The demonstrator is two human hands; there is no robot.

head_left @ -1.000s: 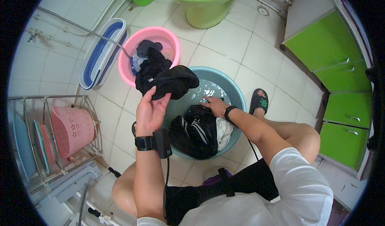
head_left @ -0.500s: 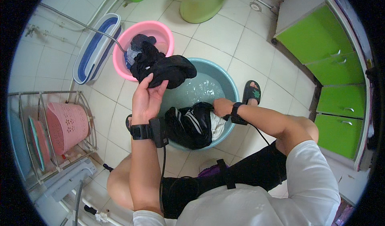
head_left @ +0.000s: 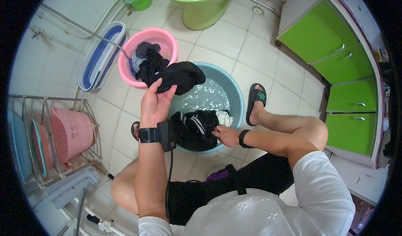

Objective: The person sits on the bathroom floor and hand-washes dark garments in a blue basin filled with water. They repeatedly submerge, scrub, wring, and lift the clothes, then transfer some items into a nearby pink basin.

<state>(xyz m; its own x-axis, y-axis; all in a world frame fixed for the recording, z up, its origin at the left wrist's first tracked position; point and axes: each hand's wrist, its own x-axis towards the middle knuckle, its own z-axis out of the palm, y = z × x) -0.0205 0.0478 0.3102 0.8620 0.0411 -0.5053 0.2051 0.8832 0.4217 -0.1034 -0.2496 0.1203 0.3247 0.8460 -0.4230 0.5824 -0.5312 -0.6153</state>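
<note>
My left hand (head_left: 155,104) pinches the near edge of a dark black garment (head_left: 181,78), palm up. The garment hangs over the left rim of a blue-grey basin (head_left: 239,98) and spans toward a pink basin (head_left: 172,41). More dark clothes (head_left: 147,54) lie in the pink basin. Water stands in the blue-grey basin. At its near side is a bunched black garment with white stripes (head_left: 194,131), with a white cloth (head_left: 225,118) beside it. My right hand (head_left: 227,135) has its fingers closed on the striped garment's right edge.
A blue-and-white folding tub (head_left: 101,56) leans by the left wall. A wire rack (head_left: 54,98) holds a pink basket (head_left: 71,133). A green toilet (head_left: 201,10) stands beyond the basins; green cabinets (head_left: 322,31) line the right. A grey hose (head_left: 83,24) reaches the pink basin.
My right hand has moved nearer to me and slightly left along the striped garment. The white cloth now shows above my right hand. My left hand keeps its hold on the black garment.
</note>
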